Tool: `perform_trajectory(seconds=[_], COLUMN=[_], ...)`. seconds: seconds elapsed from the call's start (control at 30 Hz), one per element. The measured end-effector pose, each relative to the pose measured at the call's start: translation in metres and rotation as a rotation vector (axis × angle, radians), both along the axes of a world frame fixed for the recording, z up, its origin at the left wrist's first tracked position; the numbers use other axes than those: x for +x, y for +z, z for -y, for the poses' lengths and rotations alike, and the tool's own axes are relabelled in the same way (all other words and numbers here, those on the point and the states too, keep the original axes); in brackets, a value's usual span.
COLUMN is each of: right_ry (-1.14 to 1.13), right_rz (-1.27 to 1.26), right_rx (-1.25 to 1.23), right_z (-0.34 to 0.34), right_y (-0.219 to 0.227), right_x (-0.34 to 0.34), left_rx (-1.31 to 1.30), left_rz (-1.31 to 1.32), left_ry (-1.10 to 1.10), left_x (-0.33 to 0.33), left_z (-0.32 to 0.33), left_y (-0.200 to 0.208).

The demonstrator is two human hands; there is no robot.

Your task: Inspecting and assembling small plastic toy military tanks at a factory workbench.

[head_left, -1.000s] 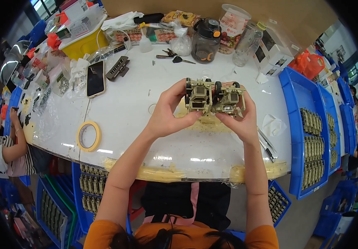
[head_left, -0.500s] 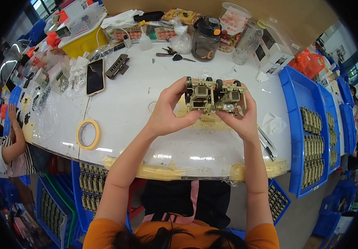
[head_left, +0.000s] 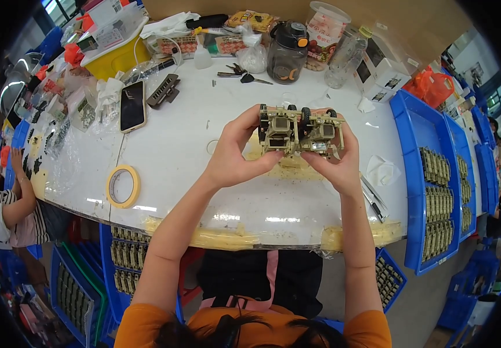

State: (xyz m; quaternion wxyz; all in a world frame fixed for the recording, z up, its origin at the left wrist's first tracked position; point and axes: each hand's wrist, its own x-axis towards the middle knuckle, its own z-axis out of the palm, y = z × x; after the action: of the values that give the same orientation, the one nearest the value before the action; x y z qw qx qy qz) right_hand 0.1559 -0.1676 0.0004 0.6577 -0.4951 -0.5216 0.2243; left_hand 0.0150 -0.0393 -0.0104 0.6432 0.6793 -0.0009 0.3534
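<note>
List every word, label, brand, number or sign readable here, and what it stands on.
Clear tub: large print on its red-and-white front; wording not copied here.
Yellow packet: print too small and blurred to read.
White box: print too small to read.
Blue tray: tiny white label near its lower edge, unreadable.
Held tan model vehicles: no readable text shows.
</note>
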Motion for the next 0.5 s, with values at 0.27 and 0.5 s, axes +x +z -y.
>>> perform_trajectory(seconds=[0.27,0.5], right_ry=[-0.001,-0.013], right_rz=[-0.007,-0.006], right_rx=[0.002,-0.026], right_z=[-0.0001,0.0009], right_y=[0.0006,0.0003], right_x=[-0.0005,0.0000], left_rx=[0.015,0.006], left_rz=[-0.007,0.008], left_ry=[-0.005,-0.007], left_x=[-0.0002,0.0008], left_z=[-0.0007,-0.0012], left_y=[0.0004,-0.0013])
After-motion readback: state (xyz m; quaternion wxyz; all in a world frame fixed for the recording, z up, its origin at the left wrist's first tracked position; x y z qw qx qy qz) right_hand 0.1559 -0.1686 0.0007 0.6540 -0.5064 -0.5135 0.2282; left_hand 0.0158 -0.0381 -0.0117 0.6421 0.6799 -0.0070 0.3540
